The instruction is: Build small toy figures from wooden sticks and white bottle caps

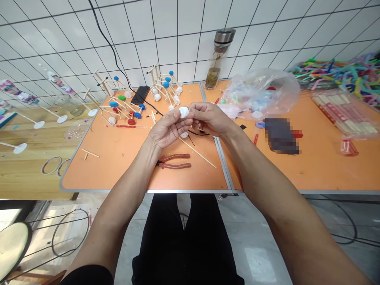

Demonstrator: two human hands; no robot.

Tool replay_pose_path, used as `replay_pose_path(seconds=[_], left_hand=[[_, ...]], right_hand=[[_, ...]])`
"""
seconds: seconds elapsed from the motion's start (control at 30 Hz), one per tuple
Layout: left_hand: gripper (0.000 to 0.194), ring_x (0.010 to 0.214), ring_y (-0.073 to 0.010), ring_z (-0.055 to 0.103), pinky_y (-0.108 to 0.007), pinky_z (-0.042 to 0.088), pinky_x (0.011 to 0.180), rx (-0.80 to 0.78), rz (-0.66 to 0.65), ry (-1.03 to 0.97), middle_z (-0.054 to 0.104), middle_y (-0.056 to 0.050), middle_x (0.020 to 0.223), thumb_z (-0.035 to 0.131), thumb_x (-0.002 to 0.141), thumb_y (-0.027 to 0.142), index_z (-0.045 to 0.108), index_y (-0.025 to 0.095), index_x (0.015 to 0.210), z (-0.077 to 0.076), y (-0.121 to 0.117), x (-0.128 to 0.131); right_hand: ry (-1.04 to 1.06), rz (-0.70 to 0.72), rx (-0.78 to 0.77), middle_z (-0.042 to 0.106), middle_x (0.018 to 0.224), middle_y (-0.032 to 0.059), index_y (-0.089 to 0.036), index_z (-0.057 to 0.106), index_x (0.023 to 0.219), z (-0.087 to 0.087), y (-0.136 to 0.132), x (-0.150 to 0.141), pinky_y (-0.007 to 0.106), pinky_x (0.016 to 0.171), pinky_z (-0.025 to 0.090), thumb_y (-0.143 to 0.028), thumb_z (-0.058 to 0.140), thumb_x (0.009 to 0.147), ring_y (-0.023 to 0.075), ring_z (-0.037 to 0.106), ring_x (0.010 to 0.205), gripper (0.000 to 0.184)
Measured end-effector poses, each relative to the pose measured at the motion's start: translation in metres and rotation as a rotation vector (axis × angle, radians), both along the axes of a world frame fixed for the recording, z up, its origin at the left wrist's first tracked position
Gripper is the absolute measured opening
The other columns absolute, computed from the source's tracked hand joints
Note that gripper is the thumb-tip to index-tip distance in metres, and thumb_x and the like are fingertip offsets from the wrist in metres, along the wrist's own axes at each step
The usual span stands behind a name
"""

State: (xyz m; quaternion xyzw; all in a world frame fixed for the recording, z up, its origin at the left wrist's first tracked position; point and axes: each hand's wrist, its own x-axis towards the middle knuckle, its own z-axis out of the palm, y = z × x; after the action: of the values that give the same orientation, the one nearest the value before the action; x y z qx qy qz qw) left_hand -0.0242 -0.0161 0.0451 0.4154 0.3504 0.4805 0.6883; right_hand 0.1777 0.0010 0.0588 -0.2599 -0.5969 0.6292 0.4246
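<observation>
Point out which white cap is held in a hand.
The white cap pinched in the left hand, beside the right hand; the other white caps, like those on the stick frames, sit in neither hand.

Blk sleeve (pixel 87 276) on L arm (pixel 118 202), curved hem; plain blk trousers (pixel 184 253), loose fit; L hand (pixel 166 128) & R hand (pixel 212 118) bare.

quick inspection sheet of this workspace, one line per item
Surface: orange table, crossed by a metal strip.
Work items: white round piece in hand; stick models with coloured caps, pliers and a thin stick on the table.
Clutter: plastic bag, bottle.
Hands: left hand pinches the white piece; right hand has fingertips beside it, grip unclear.
Cables: black cable down the wall onto the table.
Surroundings: tiled wall, wooden table at left.
</observation>
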Motion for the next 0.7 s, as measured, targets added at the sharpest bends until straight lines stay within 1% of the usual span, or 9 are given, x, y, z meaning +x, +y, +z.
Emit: replay_pose_path(seconds=[0.07, 0.17, 0.27, 0.37, 0.47, 0.6, 0.7], left_hand=[[0.018, 0.111, -0.025, 0.087, -0.034, 0.071, 0.099, 0.001, 0.008, -0.001, 0.088, -0.009, 0.116, 0.079, 0.106, 0.038, 0.08, 0.022, 0.113, -0.001, 0.0, 0.0], [0.015, 0.099, -0.0204, 0.088, -0.029, 0.07, 0.094, -0.028, -0.005, -0.059, 0.089, -0.008, 0.11, 0.072, 0.11, 0.032, 0.08, 0.02, 0.111, 0.001, 0.0, 0.001], [0.016, 0.084, -0.0151, 0.086, -0.025, 0.068, 0.089, -0.083, -0.006, -0.132, 0.088, -0.006, 0.101, 0.065, 0.113, 0.024, 0.08, 0.017, 0.109, 0.006, -0.003, 0.003], [0.016, 0.075, -0.0131, 0.084, -0.023, 0.068, 0.085, -0.139, 0.023, -0.163, 0.087, -0.006, 0.095, 0.063, 0.113, 0.019, 0.078, 0.015, 0.109, 0.012, -0.006, 0.005], [0.015, 0.072, -0.0129, 0.083, -0.022, 0.068, 0.084, -0.177, 0.04, -0.192, 0.086, -0.005, 0.091, 0.063, 0.112, 0.017, 0.077, 0.015, 0.112, 0.016, -0.008, 0.006], [0.017, 0.068, -0.0119, 0.082, -0.02, 0.068, 0.078, -0.181, 0.032, -0.204, 0.085, -0.002, 0.086, 0.06, 0.113, 0.016, 0.076, 0.016, 0.118, 0.015, -0.007, 0.006], [0.016, 0.071, -0.0129, 0.084, -0.02, 0.068, 0.078, -0.169, 0.03, -0.196, 0.087, -0.004, 0.089, 0.063, 0.113, 0.02, 0.076, 0.016, 0.122, 0.015, -0.006, 0.006]], right_hand=[[0.006, 0.001, -0.002, 0.052, 0.058, -0.006, -0.02, 0.067, 0.079, 0.0, -0.001, 0.0, 0.022, 0.051, 0.029, -0.064, 0.103, 0.074, 0.0081, 0.039, 0.055, 0.057], [0.01, 0.002, -0.012, 0.052, 0.058, -0.0062, -0.02, 0.066, 0.079, 0.001, -0.001, -0.001, 0.022, 0.051, 0.029, -0.064, 0.104, 0.073, 0.0081, 0.039, 0.055, 0.058], [0.016, 0.016, -0.007, 0.051, 0.057, -0.0063, -0.019, 0.066, 0.078, -0.001, 0.001, -0.001, 0.022, 0.051, 0.029, -0.066, 0.103, 0.074, 0.0076, 0.038, 0.054, 0.059], [0.029, 0.037, 0.013, 0.05, 0.057, -0.0064, -0.019, 0.066, 0.079, -0.004, 0.004, 0.0, 0.022, 0.05, 0.028, -0.067, 0.101, 0.076, 0.0074, 0.037, 0.053, 0.059], [0.037, 0.029, 0.014, 0.05, 0.057, -0.0063, -0.018, 0.067, 0.08, -0.005, 0.005, -0.001, 0.022, 0.05, 0.029, -0.066, 0.101, 0.077, 0.0073, 0.038, 0.053, 0.058], [0.029, 0.013, -0.003, 0.05, 0.057, -0.0062, -0.019, 0.066, 0.079, -0.004, 0.004, -0.001, 0.022, 0.049, 0.026, -0.066, 0.102, 0.074, 0.0071, 0.037, 0.053, 0.06], [0.021, 0.005, -0.013, 0.049, 0.058, -0.0063, -0.019, 0.065, 0.078, -0.003, 0.003, -0.001, 0.022, 0.049, 0.026, -0.067, 0.102, 0.073, 0.0074, 0.037, 0.054, 0.061]])
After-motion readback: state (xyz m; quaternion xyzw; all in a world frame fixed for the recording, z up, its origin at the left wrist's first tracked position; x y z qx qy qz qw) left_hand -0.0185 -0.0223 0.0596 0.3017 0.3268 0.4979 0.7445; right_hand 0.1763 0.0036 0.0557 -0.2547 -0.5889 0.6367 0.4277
